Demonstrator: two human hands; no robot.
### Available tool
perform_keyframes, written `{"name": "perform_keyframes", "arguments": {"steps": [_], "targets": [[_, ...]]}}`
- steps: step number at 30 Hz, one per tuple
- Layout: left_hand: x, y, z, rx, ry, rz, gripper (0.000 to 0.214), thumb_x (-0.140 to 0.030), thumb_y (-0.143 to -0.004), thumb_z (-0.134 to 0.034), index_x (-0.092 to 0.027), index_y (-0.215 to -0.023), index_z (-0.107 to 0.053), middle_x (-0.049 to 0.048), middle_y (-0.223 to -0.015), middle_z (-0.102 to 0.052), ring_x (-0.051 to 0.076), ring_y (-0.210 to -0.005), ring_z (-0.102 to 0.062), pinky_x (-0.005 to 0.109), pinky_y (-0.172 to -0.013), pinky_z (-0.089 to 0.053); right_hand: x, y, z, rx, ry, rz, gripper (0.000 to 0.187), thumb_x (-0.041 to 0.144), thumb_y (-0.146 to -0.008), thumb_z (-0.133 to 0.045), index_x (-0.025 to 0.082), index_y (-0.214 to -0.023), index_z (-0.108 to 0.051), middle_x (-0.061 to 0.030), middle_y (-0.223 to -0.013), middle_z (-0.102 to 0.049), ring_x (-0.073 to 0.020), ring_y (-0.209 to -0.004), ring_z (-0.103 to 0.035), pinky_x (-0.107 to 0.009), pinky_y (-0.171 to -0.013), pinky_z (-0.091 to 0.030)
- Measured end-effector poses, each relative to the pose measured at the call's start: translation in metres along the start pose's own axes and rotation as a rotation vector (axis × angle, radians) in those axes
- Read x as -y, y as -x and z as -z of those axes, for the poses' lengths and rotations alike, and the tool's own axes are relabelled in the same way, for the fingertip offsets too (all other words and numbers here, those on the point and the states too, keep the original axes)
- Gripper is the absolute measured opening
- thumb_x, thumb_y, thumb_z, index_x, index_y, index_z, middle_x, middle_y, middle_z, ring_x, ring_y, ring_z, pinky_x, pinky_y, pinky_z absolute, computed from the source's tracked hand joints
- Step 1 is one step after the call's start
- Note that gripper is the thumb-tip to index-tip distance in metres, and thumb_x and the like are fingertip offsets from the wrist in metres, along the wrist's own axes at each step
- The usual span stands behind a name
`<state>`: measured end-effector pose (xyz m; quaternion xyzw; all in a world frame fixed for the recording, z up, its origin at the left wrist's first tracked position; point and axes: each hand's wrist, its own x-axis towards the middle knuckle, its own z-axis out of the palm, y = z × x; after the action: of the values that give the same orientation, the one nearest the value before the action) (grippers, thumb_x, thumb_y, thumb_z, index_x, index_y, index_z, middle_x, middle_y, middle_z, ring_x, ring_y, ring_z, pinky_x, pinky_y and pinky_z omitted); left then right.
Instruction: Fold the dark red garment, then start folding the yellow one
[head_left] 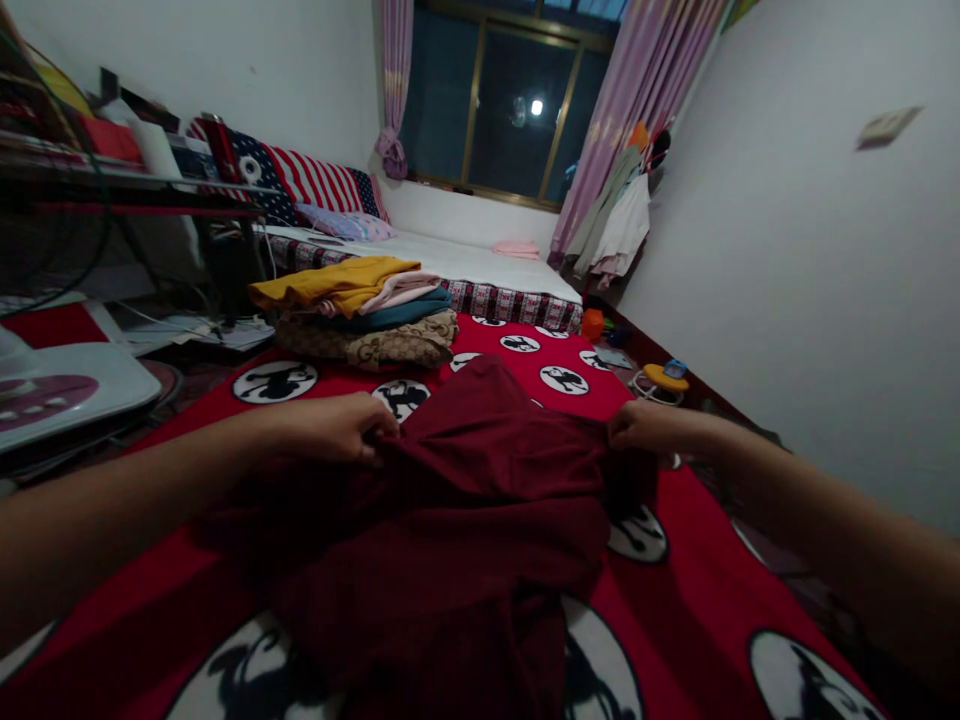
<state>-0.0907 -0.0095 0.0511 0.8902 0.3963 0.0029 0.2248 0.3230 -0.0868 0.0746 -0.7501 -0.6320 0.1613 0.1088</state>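
A dark maroon garment [465,520] lies crumpled on a red blanket [697,560] printed with black-and-white cartoon circles. My left hand [337,427] is closed, pinching the garment's upper left edge. My right hand [649,428] is closed on the garment's upper right edge. Both arms stretch forward over the blanket, with the cloth spread between the two hands.
A stack of folded clothes [367,310], yellow on top, sits on the blanket beyond the garment. Behind it lies a mattress [480,265] with pillows under a dark window. A cluttered shelf [112,170] stands at left. Clothes hang at right near small floor items [660,378].
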Motion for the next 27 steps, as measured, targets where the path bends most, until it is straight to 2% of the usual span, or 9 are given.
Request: {"name": "perform_keyframes", "arguments": {"steps": [2,3,6,8,10,13,18,23,27], "targets": [[0.006,-0.019,0.024,0.033,0.064,0.096,0.023,-0.029,-0.065,-0.060,-0.020,-0.083,-0.072,0.0003,-0.072,-0.068,0.021,-0.067,-0.063,0.025,-0.058,-0.047,0.013,-0.023,0.033,-0.090,-0.134,0.004,0.018,0.025,-0.063,-0.073,0.019,-0.056,-0.058,0.0021,-0.047,-0.055,-0.0135,-0.046,-0.053,-0.029,-0.053,-0.049],[0.009,-0.029,0.034,-0.058,0.060,0.146,0.027,-0.028,-0.067,-0.058,-0.018,-0.088,-0.071,0.0012,-0.073,-0.068,0.021,-0.068,-0.063,0.025,-0.059,-0.047,0.019,-0.033,0.046,-0.281,-0.298,0.027,0.018,0.031,-0.069,-0.070,0.019,-0.062,-0.059,0.0001,-0.053,-0.058,-0.0139,-0.052,-0.056,-0.029,-0.057,-0.051],[0.020,-0.051,0.044,-0.623,-0.068,0.235,0.038,-0.028,-0.073,-0.053,-0.013,-0.105,-0.067,0.0068,-0.095,-0.068,0.024,-0.088,-0.062,0.031,-0.079,-0.049,0.033,-0.053,0.057,-0.660,-0.509,0.119,0.024,0.042,-0.088,-0.050,0.019,-0.093,-0.058,-0.0057,-0.094,-0.067,-0.0123,-0.089,-0.061,-0.026,-0.081,-0.051],[0.030,-0.055,0.035,-0.814,-0.168,0.229,0.047,-0.037,-0.081,-0.051,-0.012,-0.118,-0.062,0.0114,-0.115,-0.063,0.028,-0.107,-0.056,0.037,-0.094,-0.044,0.035,-0.056,0.037,-0.821,-0.566,0.142,0.029,0.038,-0.087,-0.053,0.018,-0.108,-0.053,-0.0088,-0.115,-0.063,-0.0133,-0.104,-0.058,-0.027,-0.090,-0.047],[0.041,-0.052,0.018,-0.761,-0.222,0.255,0.061,-0.053,-0.083,-0.050,-0.014,-0.128,-0.056,0.0153,-0.126,-0.057,0.034,-0.116,-0.051,0.043,-0.098,-0.041,0.031,-0.052,0.002,-0.816,-0.513,0.102,0.039,0.033,-0.081,-0.061,0.015,-0.113,-0.052,-0.0138,-0.122,-0.060,-0.0195,-0.108,-0.059,-0.033,-0.093,-0.047],[0.058,-0.043,-0.011,-0.560,-0.232,0.324,0.083,-0.073,-0.076,-0.047,-0.017,-0.138,-0.047,0.0197,-0.129,-0.054,0.040,-0.117,-0.052,0.048,-0.096,-0.042,0.021,-0.036,-0.055,-0.502,-0.176,-0.052,0.054,0.043,-0.078,-0.064,0.010,-0.120,-0.052,-0.0212,-0.126,-0.058,-0.0299,-0.116,-0.056,-0.040,-0.097,-0.043],[0.072,-0.033,-0.039,-0.452,-0.217,0.370,0.093,-0.077,-0.077,-0.042,-0.014,-0.145,-0.035,0.0224,-0.125,-0.056,0.040,-0.113,-0.056,0.046,-0.091,-0.045,0.024,-0.009,-0.112,-0.247,0.047,-0.104,0.078,0.055,-0.075,-0.066,0.016,-0.137,-0.042,-0.0178,-0.119,-0.064,-0.0318,-0.109,-0.061,-0.037,-0.084,-0.047],[0.067,-0.035,-0.044,-0.457,-0.222,0.324,0.086,-0.066,-0.078,-0.049,-0.015,-0.146,-0.033,0.0196,-0.131,-0.056,0.037,-0.116,-0.056,0.042,-0.091,-0.046,0.032,0.003,-0.109,-0.298,-0.124,0.110,0.019,0.028,-0.077,-0.060,0.021,-0.094,-0.067,-0.0050,-0.086,-0.072,-0.0216,-0.081,-0.066,-0.029,-0.070,-0.046],[0.059,-0.030,-0.042,-0.527,-0.207,0.242,0.083,-0.061,-0.078,-0.054,-0.013,-0.144,-0.037,0.0166,-0.134,-0.056,0.033,-0.118,-0.056,0.038,-0.096,-0.044,-0.001,0.032,-0.065,-0.631,-0.307,0.080,0.024,0.034,-0.073,-0.059,0.019,-0.089,-0.068,-0.0040,-0.078,-0.070,-0.0204,-0.073,-0.064,-0.029,-0.066,-0.047]]}}
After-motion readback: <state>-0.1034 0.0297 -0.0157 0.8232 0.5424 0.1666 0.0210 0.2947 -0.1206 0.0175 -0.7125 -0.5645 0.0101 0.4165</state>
